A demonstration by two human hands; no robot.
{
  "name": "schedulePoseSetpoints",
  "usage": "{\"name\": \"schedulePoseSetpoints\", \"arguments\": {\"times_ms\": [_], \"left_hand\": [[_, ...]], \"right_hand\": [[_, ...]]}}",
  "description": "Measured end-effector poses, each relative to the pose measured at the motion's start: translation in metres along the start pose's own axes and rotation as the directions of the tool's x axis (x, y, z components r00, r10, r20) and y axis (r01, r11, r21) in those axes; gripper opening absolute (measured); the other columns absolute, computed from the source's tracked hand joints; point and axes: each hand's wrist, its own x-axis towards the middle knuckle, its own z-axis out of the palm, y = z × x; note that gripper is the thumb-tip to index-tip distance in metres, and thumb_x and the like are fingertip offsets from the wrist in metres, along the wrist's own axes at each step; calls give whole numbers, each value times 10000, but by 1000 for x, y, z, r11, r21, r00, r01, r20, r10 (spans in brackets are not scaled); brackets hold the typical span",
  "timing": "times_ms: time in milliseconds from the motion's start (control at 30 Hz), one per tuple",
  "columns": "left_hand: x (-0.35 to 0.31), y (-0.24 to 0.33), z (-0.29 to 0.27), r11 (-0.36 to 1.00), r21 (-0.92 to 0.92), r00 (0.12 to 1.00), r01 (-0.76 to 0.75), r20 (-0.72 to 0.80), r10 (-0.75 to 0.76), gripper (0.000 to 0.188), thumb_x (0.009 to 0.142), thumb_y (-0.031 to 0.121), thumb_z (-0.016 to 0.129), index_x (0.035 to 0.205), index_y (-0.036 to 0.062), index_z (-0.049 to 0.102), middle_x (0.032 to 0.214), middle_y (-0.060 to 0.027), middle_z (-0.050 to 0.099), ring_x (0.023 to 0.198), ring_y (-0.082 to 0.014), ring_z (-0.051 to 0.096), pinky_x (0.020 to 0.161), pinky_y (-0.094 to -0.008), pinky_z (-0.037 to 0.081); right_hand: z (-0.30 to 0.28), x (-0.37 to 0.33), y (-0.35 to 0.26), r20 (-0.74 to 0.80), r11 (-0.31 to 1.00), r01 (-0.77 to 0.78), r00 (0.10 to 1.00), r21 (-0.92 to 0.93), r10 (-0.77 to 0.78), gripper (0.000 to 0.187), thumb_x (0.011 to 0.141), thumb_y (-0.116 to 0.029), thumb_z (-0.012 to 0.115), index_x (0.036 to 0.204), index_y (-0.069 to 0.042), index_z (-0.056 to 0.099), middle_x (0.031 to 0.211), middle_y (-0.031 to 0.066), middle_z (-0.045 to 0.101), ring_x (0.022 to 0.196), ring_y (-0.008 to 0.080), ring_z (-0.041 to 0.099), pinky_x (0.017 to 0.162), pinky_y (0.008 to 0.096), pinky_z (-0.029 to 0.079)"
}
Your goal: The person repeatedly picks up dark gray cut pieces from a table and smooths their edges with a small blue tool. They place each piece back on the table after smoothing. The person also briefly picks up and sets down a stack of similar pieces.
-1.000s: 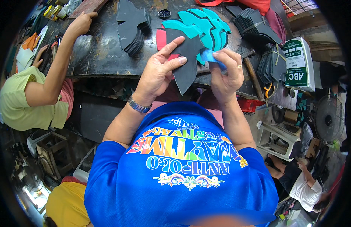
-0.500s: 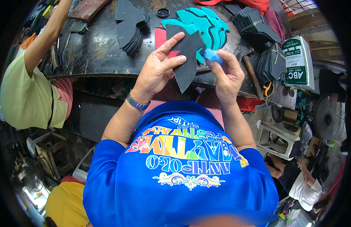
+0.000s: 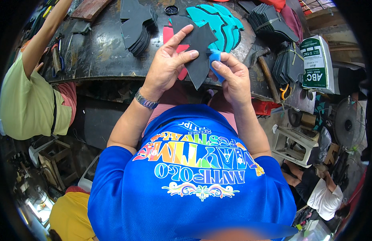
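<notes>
A black pointed cut-out piece (image 3: pixel 200 60) lies in my left hand (image 3: pixel 168 63), pinched near its left side with the thumb and a finger on its face. Pinched between the fingers of my right hand (image 3: pixel 235 75) is a blue sponge pad (image 3: pixel 216 68) with a dark upper tip. That tip meets the right edge of the black piece. Partly hidden behind the piece are red cut-outs (image 3: pixel 168 33). Beyond my hands, a fanned stack of teal cut-outs (image 3: pixel 218 22) with black-marked edges rests on the dark table (image 3: pixel 97 52).
A small round pot of black stuff (image 3: pixel 171 10) stands at the back. Black cut-out stacks (image 3: pixel 140 34) sit left, and tied ones (image 3: pixel 270 24) right. A hammer (image 3: pixel 268 76), orange-handled scissors (image 3: pixel 285 91) and a green-white can (image 3: pixel 315 64) are at right. A person in yellow-green (image 3: pixel 31 96) works at left.
My right hand has moved left and slightly down, bringing the sponge pad against the black piece's edge. The black piece has shifted a little away from me.
</notes>
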Motion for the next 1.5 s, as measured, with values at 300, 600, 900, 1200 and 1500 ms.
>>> {"name": "schedulePoseSetpoints", "arguments": {"times_ms": [300, 600, 900, 1200, 1500], "left_hand": [[8, -3, -7, 999, 1, 996, -53, -68, 52, 603, 868, -73, 584, 1419, 47, 370, 1314, -141, 525, 1148, -194, 562, 964, -326, 496], [21, -3, -7, 972, 79, 966, -224, -112, 231, 769, 807, -124, 632, 1443, 51, 236, 1252, -151, 514, 1081, -229, 590, 919, -341, 529], [91, 17, 9, 561, 661, 829, -499, 174, 532, 493, 818, -73, 641, 1293, 3, 533, 925, -84, 685, 843, -104, 629, 773, -229, 515], [159, -36, 23, -300, 792, 786, -531, 593, 176, 367, 828, 10, 459, 1094, 136, 678, 1125, -108, 641, 1079, -294, 588, 960, -459, 417], [100, 74, -34, -297, 838, 733, -457, 544, 408, 402, 825, 121, 641, 1223, 83, 603, 1209, -131, 596, 1012, -291, 622, 898, -365, 490]], "right_hand": [[14, -22, -2, -4, 984, 22, 1000, -180, -23, 200, 870, -82, 676, 1052, -3, 651, 932, 16, 663, 813, 55, 586, 710, 202, 463], [16, -31, 0, 73, 940, 131, 991, -315, -114, 200, 844, -43, 686, 1038, -4, 652, 928, 4, 648, 845, 61, 578, 756, 209, 456], [-23, -32, -7, -280, 981, 192, 941, -12, -187, 233, 858, -59, 666, 1080, -14, 609, 868, 49, 639, 737, 126, 604, 635, 236, 480], [-33, -41, -3, -339, 975, 216, 915, -49, -219, 236, 863, -61, 663, 1085, -1, 606, 863, 49, 631, 741, 126, 603, 629, 239, 479], [-30, -4, -21, -239, 940, 201, 933, -277, -270, 271, 854, -89, 689, 1094, 17, 622, 873, 18, 628, 737, 59, 548, 633, 204, 424]]}}
